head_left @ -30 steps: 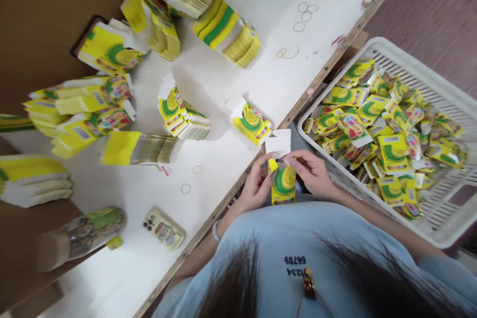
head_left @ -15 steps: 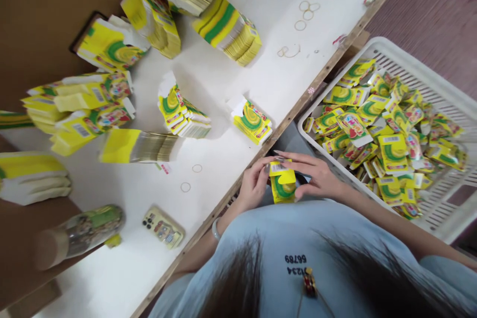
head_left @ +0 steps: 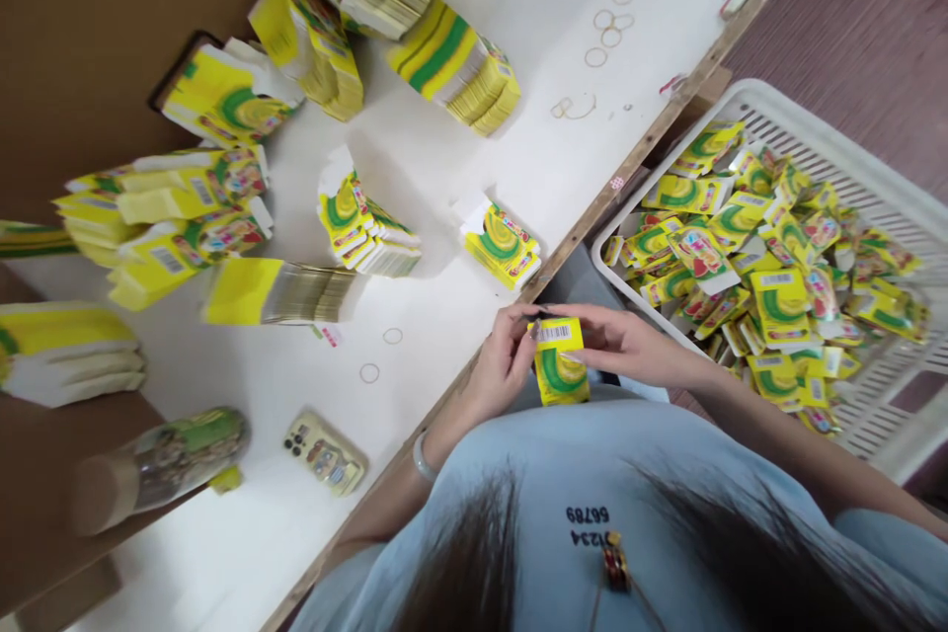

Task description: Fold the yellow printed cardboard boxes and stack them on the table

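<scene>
Just in front of my body, beside the table edge, I hold a small yellow and green carton (head_left: pixel 561 370) with a barcode at its upper end. My left hand (head_left: pixel 508 355) pinches the carton's left side near that end. From the other side, my right hand (head_left: pixel 618 344) grips it, the thumb lying over the front and the other fingers behind, partly hidden. Close by on the table lies a short stack of flat cartons (head_left: pixel 504 245), their white flaps toward the upper left.
A white plastic basket (head_left: pixel 844 128) full of cartons stands to the right. More carton bundles (head_left: pixel 370 227) spread over the white table (head_left: pixel 444 355) at left and back. A phone (head_left: pixel 326 454), a jar (head_left: pixel 170 464) and several rubber bands (head_left: pixel 611 38) lie there too.
The flap at the carton's barcode end, partly raised before, now lies flat. My right hand's fingers have moved from over the top to around its right side. The left hand keeps its pinch.
</scene>
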`<action>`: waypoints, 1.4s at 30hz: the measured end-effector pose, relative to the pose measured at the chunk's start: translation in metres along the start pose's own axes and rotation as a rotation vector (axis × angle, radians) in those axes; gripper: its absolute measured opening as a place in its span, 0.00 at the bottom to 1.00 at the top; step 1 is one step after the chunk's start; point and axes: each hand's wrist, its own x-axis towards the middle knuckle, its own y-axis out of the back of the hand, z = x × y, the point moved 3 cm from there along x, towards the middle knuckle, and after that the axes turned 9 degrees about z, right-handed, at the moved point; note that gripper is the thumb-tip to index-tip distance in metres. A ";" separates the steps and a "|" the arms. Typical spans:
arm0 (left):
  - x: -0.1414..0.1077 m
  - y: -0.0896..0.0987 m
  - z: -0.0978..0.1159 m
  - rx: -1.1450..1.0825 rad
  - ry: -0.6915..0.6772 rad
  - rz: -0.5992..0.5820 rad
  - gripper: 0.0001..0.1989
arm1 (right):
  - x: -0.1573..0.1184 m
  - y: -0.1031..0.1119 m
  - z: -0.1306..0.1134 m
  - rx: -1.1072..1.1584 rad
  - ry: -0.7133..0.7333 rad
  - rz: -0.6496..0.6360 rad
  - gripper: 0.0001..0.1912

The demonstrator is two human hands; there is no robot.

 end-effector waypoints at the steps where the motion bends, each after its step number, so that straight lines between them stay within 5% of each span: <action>1: 0.002 0.003 0.001 0.026 -0.022 -0.026 0.21 | 0.000 0.000 0.001 0.011 -0.008 -0.001 0.28; 3: 0.018 0.014 0.004 0.126 -0.106 -0.017 0.24 | -0.001 0.006 0.002 -0.004 -0.017 0.057 0.24; 5: 0.050 0.034 0.008 0.303 -0.262 0.132 0.25 | -0.008 0.026 0.000 -0.084 0.015 0.222 0.19; 8: 0.118 0.070 0.006 0.581 -0.429 0.487 0.28 | -0.036 0.089 -0.017 -0.432 0.153 0.699 0.19; 10: 0.162 0.090 -0.004 0.645 -0.387 0.635 0.33 | -0.068 0.137 -0.032 -0.828 0.182 1.030 0.27; 12: 0.197 0.103 -0.016 0.632 -0.273 0.656 0.26 | -0.100 0.174 -0.044 -1.135 0.105 1.246 0.35; 15: 0.222 0.111 -0.026 0.586 -0.174 0.591 0.10 | -0.123 0.194 -0.052 -1.281 0.175 1.350 0.36; 19: 0.212 0.112 -0.010 0.647 -0.378 0.560 0.17 | -0.075 0.162 -0.044 -1.224 0.371 1.157 0.31; 22: 0.182 0.104 0.019 0.670 -0.572 0.565 0.24 | -0.001 0.110 -0.039 -1.089 0.526 1.016 0.30; 25: 0.143 0.085 0.048 0.644 -0.602 0.554 0.29 | 0.068 0.049 -0.043 -0.962 0.778 0.843 0.33; 28: 0.107 0.067 0.074 0.575 -0.675 0.521 0.25 | 0.105 0.003 -0.046 -0.923 0.951 0.688 0.31; 33: 0.077 0.049 0.073 0.267 -0.771 0.503 0.21 | 0.094 -0.016 -0.042 -0.771 1.040 0.620 0.23; 37: 0.070 0.010 0.039 0.226 -0.744 0.144 0.45 | 0.068 -0.019 -0.039 -0.565 0.954 0.771 0.22; 39: 0.063 -0.009 0.025 0.236 -0.696 -0.007 0.44 | 0.061 -0.024 -0.037 -0.501 0.898 0.816 0.22; 42: 0.053 -0.021 0.016 0.215 -0.608 -0.040 0.39 | 0.056 -0.027 -0.034 -0.392 0.725 0.792 0.20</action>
